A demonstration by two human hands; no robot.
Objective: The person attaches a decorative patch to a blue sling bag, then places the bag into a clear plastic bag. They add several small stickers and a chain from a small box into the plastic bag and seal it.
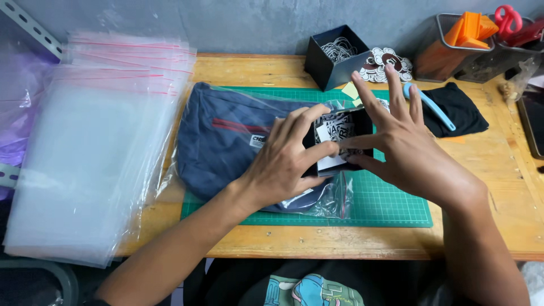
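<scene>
Many clear zip bags [90, 147], red-lined at the mouth, stacked at far left, hanging over the edge of the wooden tabletop [487, 187]. Just right of the stack, a folded navy garment [226, 141] sealed in a clear bag, lying half on the green cutting mat [391, 204]. Above the garment, left hand [286, 161] curled around the near and left sides of a small black box [340, 141], thumb pressed against its front. Inside the box, black-and-white printed cards standing on edge. Right hand [405, 144] closed on the opposite side of the same box, thumb beneath, index and middle fingers splayed upward. Both hands clamped on the box, held just over the bagged garment and mat. Behind, near the wall, another black box [328, 62] holding metal ball chain, with printed stickers [388, 62] beside it. Further right, a light blue tool [430, 107] resting against folded black cloth [459, 110]. At far right, a metal bin [447, 51] with orange pieces and red-handled scissors [508, 20].
</scene>
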